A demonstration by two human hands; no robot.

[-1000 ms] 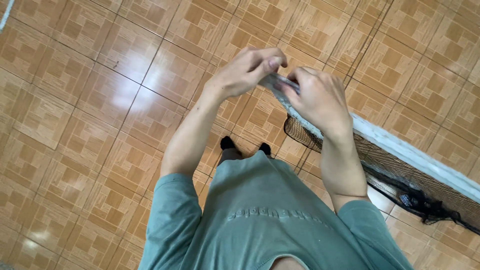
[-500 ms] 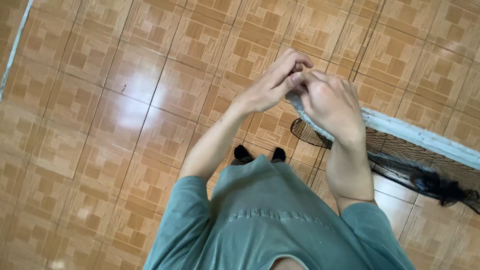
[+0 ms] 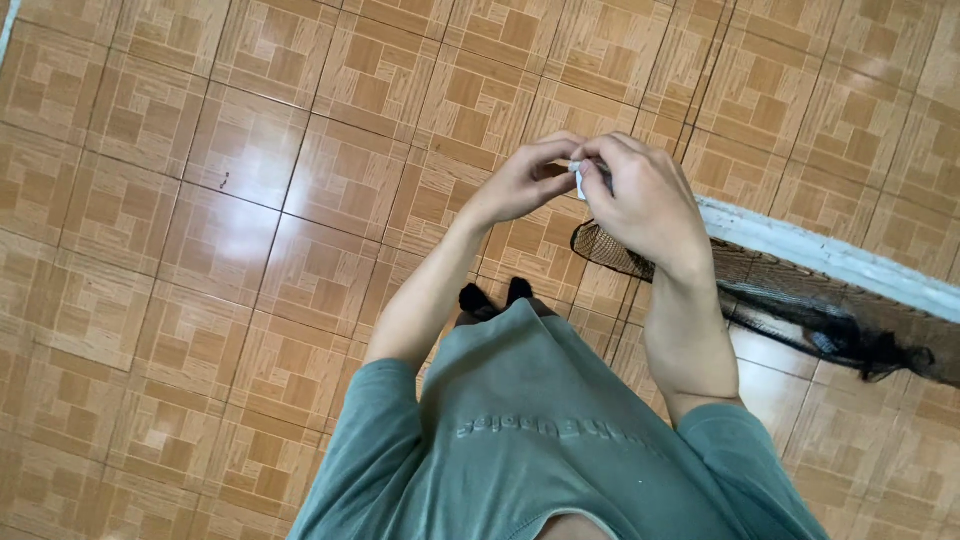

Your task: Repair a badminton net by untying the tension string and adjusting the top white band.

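Observation:
I stand on a tiled floor and look straight down at my raised hands. My left hand (image 3: pixel 522 182) and my right hand (image 3: pixel 645 205) meet in front of me, fingers pinching the white end (image 3: pixel 580 176) of a net's top band. The white band (image 3: pixel 820 255) runs away to the right from under my right hand. Black mesh netting (image 3: pixel 790 300) hangs below the band and bunches up at the far right. What the fingertips do on the band's end is hidden by the fingers.
The floor (image 3: pixel 250 230) is glossy brown patterned tile with light glare at the left. My grey-green shirt (image 3: pixel 540 440) fills the bottom of the view, and my dark-socked feet (image 3: pixel 495 297) show just beyond it. A pale strip (image 3: pixel 6 20) crosses the top left corner.
My hands have stayed together on the band's end and shifted slightly lower and to the right in the view. The net's band now leaves the frame at a flatter angle.

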